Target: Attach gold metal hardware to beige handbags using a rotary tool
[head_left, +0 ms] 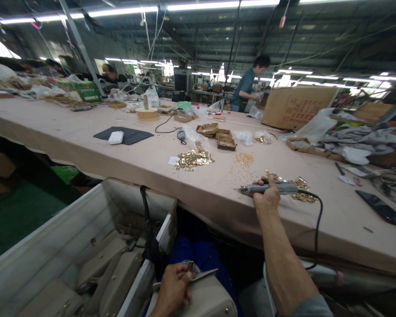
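My right hand point(267, 193) is closed round a grey electric screwdriver point(285, 188), its thin bit pointing left just over the table's front edge. A black cord runs from the tool's rear down past the edge. Lower down, my left hand point(174, 284) grips the raised flap of a beige handbag point(214, 297) on my lap. A small gold metal plate point(190, 266) stands up at those fingertips. Nearest the right hand are gold fittings point(303, 196) in a loose pile and small scattered screws point(244, 160). Another heap of gold plates point(194, 159) lies left of them.
A white bin point(26, 259) with several beige bags point(120, 281) stands at my left. The covered table point(135, 163) carries small cardboard boxes point(226, 143), a tape roll point(147, 113), a black sheet point(135, 136) and a phone point(383, 209). Across it, a person point(246, 86) stands near a carton point(297, 108).
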A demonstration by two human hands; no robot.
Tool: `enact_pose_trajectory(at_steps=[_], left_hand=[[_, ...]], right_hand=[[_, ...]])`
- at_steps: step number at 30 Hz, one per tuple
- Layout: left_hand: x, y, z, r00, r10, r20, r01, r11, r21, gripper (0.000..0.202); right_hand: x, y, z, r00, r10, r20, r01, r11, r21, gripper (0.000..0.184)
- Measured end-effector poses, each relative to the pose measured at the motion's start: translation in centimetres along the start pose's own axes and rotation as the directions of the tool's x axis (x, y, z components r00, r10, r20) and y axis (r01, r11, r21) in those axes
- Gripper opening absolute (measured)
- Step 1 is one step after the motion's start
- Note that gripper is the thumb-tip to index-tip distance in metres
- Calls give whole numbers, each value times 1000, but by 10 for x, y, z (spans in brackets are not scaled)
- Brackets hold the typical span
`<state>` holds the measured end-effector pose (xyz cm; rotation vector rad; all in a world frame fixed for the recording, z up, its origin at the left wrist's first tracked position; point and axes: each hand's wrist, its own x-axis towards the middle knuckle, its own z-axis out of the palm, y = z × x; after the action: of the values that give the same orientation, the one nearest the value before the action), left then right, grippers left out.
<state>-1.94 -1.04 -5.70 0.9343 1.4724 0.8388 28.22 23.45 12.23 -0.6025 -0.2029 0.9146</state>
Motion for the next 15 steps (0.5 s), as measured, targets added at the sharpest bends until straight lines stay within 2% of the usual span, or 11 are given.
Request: enact_pose_trajectory(at_steps=[7,12,15], left_hand=[[-2,1,-1,1000,-13,14,14,1000,-16,39],[2,-3,0,1000,7,4,-7,1000,-16,43],[4,-2,-1,1000,-6,-16,6,1000,13,51]], right_hand=[[-4,1,1,999,-31,7,32,999,-32,34],[-7,-6,2,1000,4,7,-4,1000,15,23],[-20,-19,4,998,31,50,-33,999,38,15]])
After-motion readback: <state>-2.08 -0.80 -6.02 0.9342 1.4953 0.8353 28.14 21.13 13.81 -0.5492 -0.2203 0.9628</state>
